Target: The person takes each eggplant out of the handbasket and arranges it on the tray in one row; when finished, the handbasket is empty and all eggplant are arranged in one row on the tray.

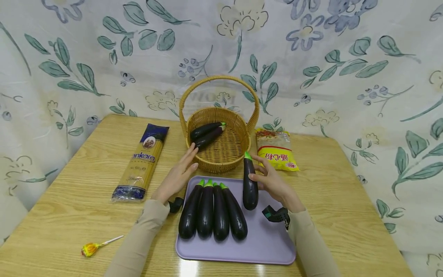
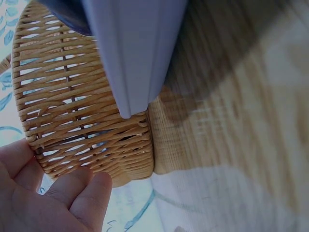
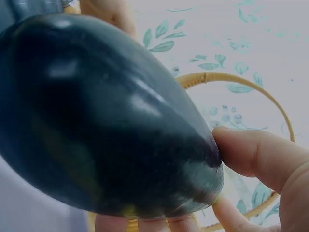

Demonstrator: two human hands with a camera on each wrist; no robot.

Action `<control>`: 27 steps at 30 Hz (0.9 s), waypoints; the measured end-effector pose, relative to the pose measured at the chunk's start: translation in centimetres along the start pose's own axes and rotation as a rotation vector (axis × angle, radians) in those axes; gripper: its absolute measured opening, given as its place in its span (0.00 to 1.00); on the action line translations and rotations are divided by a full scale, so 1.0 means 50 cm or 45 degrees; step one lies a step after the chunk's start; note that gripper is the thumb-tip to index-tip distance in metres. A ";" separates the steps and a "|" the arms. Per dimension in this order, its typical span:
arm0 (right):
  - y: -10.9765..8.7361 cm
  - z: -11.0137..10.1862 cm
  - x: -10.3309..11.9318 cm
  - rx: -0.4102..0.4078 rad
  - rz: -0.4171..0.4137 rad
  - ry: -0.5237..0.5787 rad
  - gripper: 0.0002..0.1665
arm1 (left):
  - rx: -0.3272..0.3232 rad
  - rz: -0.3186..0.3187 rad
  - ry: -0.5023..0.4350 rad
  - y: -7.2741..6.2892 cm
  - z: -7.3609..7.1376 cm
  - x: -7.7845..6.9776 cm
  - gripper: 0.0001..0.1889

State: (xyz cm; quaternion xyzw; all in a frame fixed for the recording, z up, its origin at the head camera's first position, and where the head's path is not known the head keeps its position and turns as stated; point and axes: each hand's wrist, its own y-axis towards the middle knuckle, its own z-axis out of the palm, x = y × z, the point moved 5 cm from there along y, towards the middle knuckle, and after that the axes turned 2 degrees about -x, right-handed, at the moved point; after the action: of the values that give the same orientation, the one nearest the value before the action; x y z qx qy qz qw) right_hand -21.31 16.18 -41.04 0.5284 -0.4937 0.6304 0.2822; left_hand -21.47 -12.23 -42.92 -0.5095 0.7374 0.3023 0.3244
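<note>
Holding eggplant [image 1: 250,190], RH [image 1: 269,177] | LH [image 1: 178,175] @ bskt rim [image 1: 219,164] | tray edge [image 1: 232,180] adj.

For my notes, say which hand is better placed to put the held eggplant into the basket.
Probably the right hand: it grips the eggplant near the basket; the left hand, beside the basket, holds no eggplant.

Head view from above, forward-down over the table [image 1: 332,188]; wrist views close up, basket [image 1: 221,167] in both.
</note>
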 end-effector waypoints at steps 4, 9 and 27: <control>-0.014 0.000 -0.019 0.007 0.015 -0.010 0.43 | -0.007 -0.006 0.006 -0.001 -0.004 -0.001 0.31; -0.019 0.006 -0.025 0.013 0.006 -0.006 0.43 | -0.016 -0.005 0.019 -0.003 -0.008 -0.001 0.31; -0.038 0.006 -0.066 0.060 0.051 -0.083 0.45 | -0.009 0.005 0.006 -0.001 0.001 -0.001 0.33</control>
State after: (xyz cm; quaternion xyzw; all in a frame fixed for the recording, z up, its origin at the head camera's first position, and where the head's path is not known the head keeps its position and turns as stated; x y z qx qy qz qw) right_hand -18.61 17.10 -43.55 0.5453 -0.4981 0.6298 0.2408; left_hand -21.42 -12.18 -42.93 -0.5100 0.7381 0.3041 0.3203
